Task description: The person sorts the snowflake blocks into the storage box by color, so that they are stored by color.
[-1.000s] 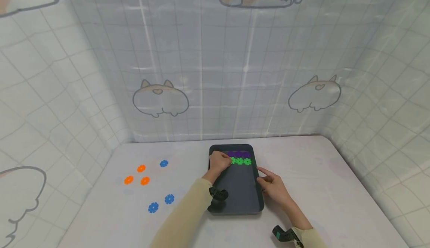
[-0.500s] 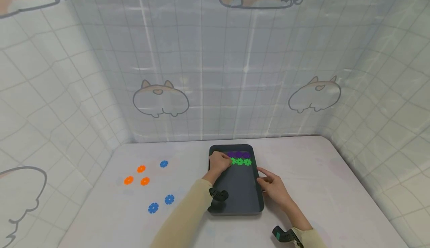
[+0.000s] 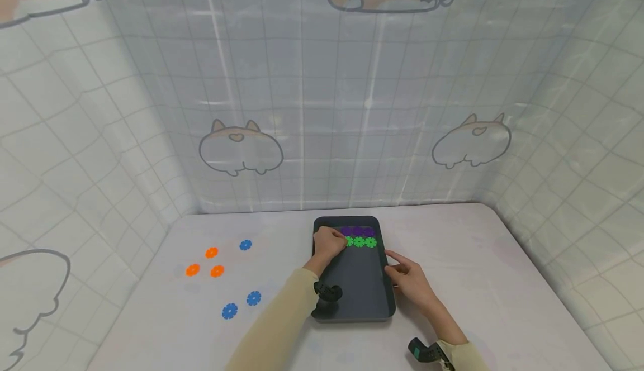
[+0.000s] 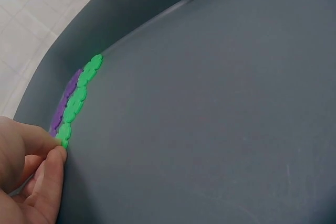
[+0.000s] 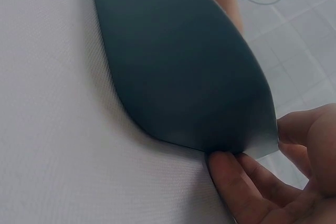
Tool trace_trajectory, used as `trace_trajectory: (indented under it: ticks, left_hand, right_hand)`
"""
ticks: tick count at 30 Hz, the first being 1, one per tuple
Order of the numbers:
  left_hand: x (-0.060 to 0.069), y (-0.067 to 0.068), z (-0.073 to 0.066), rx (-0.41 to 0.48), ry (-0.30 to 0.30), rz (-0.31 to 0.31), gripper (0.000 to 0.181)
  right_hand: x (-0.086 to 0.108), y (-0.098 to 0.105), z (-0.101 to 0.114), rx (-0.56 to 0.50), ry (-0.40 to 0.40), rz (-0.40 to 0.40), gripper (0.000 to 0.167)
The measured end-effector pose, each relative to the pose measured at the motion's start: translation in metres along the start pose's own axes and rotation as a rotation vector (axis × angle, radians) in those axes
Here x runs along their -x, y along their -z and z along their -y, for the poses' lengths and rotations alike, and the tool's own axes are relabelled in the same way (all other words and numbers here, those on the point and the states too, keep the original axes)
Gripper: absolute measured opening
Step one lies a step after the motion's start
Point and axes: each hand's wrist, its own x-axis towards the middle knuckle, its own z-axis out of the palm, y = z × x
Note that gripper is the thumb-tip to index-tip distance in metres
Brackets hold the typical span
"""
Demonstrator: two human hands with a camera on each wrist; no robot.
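A dark tray (image 3: 357, 287) stands on the table, with a row of purple flower discs (image 3: 358, 231) near its far end and a row of green flower discs (image 3: 359, 242) just below. My left hand (image 3: 329, 242) reaches over the tray's left side. In the left wrist view the thumb and index finger of that hand (image 4: 31, 169) pinch the end green disc (image 4: 64, 132). My right hand (image 3: 413, 284) is at the tray's right edge; in the right wrist view its fingers (image 5: 236, 182) touch the outer wall (image 5: 184, 66) of the tray.
Left of the tray on the white table (image 3: 468, 281) lie three orange discs (image 3: 217, 271) and three blue discs (image 3: 254, 298). One blue disc (image 3: 245, 245) is farther back. A curtain with a grid and animal drawings (image 3: 332, 108) stands behind and at both sides.
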Motion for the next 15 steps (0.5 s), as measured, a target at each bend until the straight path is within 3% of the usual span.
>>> trace_trajectory:
  ticks: [6, 11, 15]
  left_hand:
    - [-0.0008, 0.0006, 0.0001, -0.03, -0.028, 0.0, 0.016]
    - [-0.0009, 0.0019, -0.0021, -0.029, -0.013, 0.004, 0.016]
    - [0.0029, 0.0099, -0.0071, 0.039, -0.023, 0.024, 0.009]
  right_hand:
    - [-0.0009, -0.0002, -0.0005, -0.001, 0.001, -0.002, 0.046]
    - [-0.0015, -0.0004, -0.0009, 0.007, 0.006, 0.001, 0.046]
    - [-0.0016, -0.0014, -0.0021, 0.001, 0.009, -0.008, 0.046]
